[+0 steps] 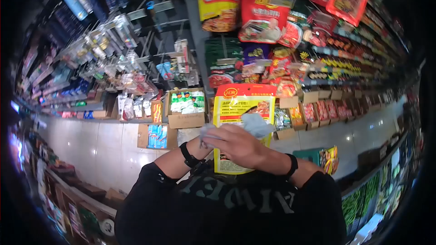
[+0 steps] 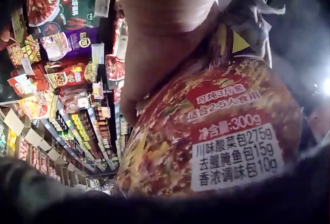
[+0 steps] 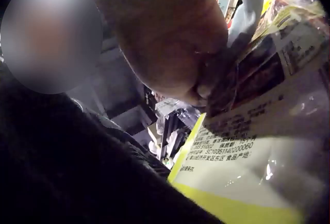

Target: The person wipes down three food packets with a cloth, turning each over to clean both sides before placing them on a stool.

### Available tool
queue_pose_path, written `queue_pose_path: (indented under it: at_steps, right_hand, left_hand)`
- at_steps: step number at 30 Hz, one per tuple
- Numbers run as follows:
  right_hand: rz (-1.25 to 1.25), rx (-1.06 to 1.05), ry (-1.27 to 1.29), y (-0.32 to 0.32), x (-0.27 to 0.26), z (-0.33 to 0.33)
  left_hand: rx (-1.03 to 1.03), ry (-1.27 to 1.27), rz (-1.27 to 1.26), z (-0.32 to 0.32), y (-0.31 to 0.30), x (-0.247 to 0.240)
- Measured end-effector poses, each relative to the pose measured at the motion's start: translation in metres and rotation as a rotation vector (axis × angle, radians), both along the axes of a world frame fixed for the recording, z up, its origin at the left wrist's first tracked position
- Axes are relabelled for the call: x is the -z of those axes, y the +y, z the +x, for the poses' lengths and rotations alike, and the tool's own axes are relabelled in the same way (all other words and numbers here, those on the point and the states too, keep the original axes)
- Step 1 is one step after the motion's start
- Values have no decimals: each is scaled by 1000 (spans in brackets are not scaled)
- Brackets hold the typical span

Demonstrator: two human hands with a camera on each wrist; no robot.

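Now the yellow-and-red packet [image 1: 243, 102] is up before the black shirt [image 1: 227, 218], back panel facing inward, probably so its print reads easily. Bent fingers of the right hand [image 1: 243, 147] grip it beside grey fabric [image 1: 256, 125]; the left hand's [image 2: 175, 44] grip is too hidden to tell. Beyond, a cardboard box [image 1: 186, 121] holds green-and-white packs [image 1: 187, 101], a lower carton [image 1: 143, 136] blue ones [image 1: 157, 135].

Held upright just beyond the right hand [image 1: 240, 149] and partly covered by it: a glossy food packet [image 1: 234, 113], red-topped, yellow-edged, densely printed, bulging beside the left hand [image 2: 165, 54]. Showing crumpled and pale on both sides of the right hand: grey cloth [image 1: 256, 125].
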State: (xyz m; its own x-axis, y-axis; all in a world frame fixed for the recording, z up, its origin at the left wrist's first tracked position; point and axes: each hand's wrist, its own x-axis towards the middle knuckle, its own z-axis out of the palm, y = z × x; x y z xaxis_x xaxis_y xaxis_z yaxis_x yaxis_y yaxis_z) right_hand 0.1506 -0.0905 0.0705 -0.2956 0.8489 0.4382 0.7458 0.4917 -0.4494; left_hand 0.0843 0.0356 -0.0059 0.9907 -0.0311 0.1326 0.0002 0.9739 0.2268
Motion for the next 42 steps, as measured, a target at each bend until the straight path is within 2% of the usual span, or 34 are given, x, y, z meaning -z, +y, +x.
queue_pose_path:
  at_steps: [3, 5, 8, 11, 14, 17, 18, 19, 20, 22, 24, 26, 28, 30, 33, 34, 35, 37, 40, 41, 42]
  right_hand:
    - [-125, 174, -163, 5, -13, 16]
    - [26, 325, -196, 7, -14, 33]
    - [-53, 465, 10, 18, 7, 31]
    - [-19, 109, 169, 56, 4, -23]
    - [-78, -254, 23, 87, -1, -88]
    - [5, -269, 50, 111, -3, -97]
    - [43, -183, -9, 114, -1, -97]
    - [61, -96, -45, 117, 3, -92]
    - [80, -6, -79, 121, 8, -84]
    - [109, 130, -102, 134, 18, -89]
    - [113, 247, -61, 137, 29, -100]
    - [137, -2, -8, 150, 12, -131]
    - [94, -214, 88, 158, 9, -169]
    - [-11, -391, 230, 158, 15, -197]
    - [1, -243, 30, 153, 27, -181]
    - [31, -187, 107, 147, 12, -168]
    - [18, -40, 87, 139, 14, -157]
    - [-9, 258, 38, 124, 20, -133]
    - [5, 481, 21, 110, 32, -115]
    - [-12, 405, 26, 107, 34, -119]
    - [-26, 328, 37, 108, 34, -132]
  left_hand:
    - [-87, -14, -9, -30, 16, 0]
    - [-133, -1, -9, -49, 26, 9]
    - [-182, 26, -37, -76, 41, 24]
    - [-220, 36, -122, -104, 52, 17]
    - [-256, -15, -116, -136, 70, 20]
    - [-271, -123, -132, -175, 89, 44]
    - [-288, -130, -132, -184, 94, 52]
    - [-321, -105, -123, -194, 97, 32]
    - [-480, 191, 124, -208, 94, 10]
    - [-522, 192, 133, -227, 102, -12]
    - [-524, 153, 93, -236, 111, -3]
    - [-430, -1, -31, -240, 130, 48]
    - [-399, 73, 55, -256, 136, 52]
    - [-319, -17, 24, -261, 140, 48]
    - [-212, -174, -51, -260, 148, 45]
    - [-216, -138, -52, -257, 147, 43]
    - [-220, -101, -54, -255, 146, 42]
    - [-281, 166, 5, -248, 141, 37]
    - [-289, 245, -21, -230, 135, 35]
    - [-273, 269, -32, -226, 132, 37]
    - [-205, 278, -87, -222, 132, 62]
